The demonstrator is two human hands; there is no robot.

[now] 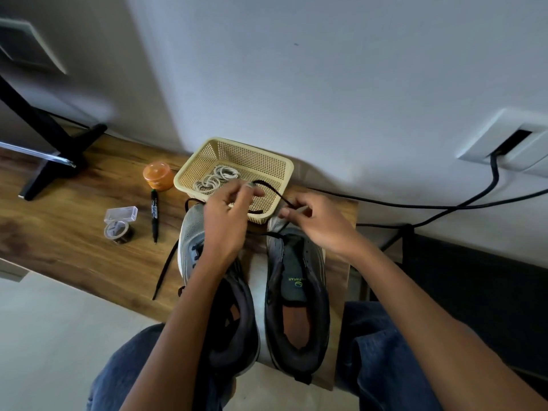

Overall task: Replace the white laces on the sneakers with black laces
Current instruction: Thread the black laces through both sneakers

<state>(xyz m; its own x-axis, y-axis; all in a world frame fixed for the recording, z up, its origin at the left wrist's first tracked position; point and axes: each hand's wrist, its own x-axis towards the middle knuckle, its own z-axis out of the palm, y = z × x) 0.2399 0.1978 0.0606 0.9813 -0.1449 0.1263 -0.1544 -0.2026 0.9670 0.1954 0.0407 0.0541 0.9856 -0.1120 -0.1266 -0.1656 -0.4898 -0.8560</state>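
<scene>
Two grey sneakers stand side by side on the wooden table, toes toward the wall. The left sneaker carries a black lace whose loose end trails over the table. The right sneaker lies open with its insole showing. A second black lace arcs over the basket between my hands. My left hand pinches one end of it, and my right hand pinches the other by the right sneaker's toe. Coiled white laces lie in the beige basket.
An orange lidded jar, a black marker and a roll of tape with a clear box sit left of the sneakers. A black stand is at far left. Black cables run from a wall socket on the right.
</scene>
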